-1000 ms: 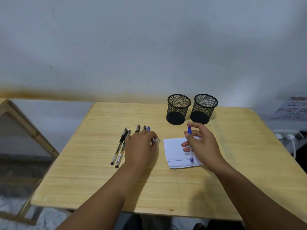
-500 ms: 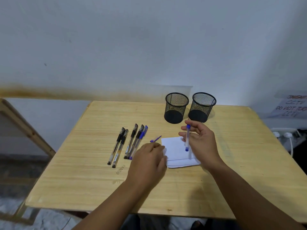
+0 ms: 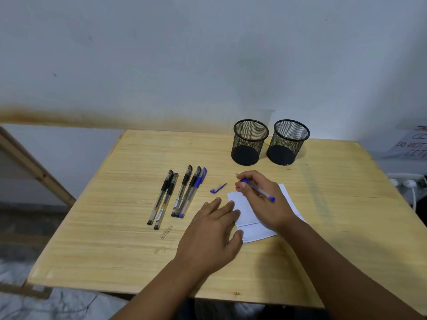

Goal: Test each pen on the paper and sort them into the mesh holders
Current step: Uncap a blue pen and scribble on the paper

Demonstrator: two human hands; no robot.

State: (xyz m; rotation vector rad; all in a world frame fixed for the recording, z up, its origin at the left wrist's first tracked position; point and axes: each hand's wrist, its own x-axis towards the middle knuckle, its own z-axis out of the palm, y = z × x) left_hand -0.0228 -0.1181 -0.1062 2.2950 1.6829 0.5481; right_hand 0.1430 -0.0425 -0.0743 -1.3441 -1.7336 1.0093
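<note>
Head view: you looked down at a wooden table (image 3: 115, 227) set against a pale wall.
Right hand: your right hand (image 3: 261, 199) pinched an uncapped blue pen (image 3: 257, 190) between thumb and fingers, over the paper (image 3: 256, 232). Half a second before, the pen stood nearly upright in that hand; now it lay slanted in a writing grip, its nib end toward your fingertips at the paper's far left corner. Whether the nib touched the sheet, you could not tell from here.
Left hand: your left hand (image 3: 212, 236) lay flat with fingers straight and slightly spread, its fingertips pressing the paper's left edge. A second before, it rested on the row of pens; it had since come across to steady the sheet.
Cap: a blue cap (image 3: 218, 188) lay on the table between the pens and the paper, apart from both.
Pens: five capped pens (image 3: 178, 195) lay in a slanted row left of the paper, four black and one blue.
Holders: two black mesh holders (image 3: 270, 142) stood side by side at the far edge, both apparently empty.
Meaning: you seemed set to make the first test stroke; no pen was sorted yet.
</note>
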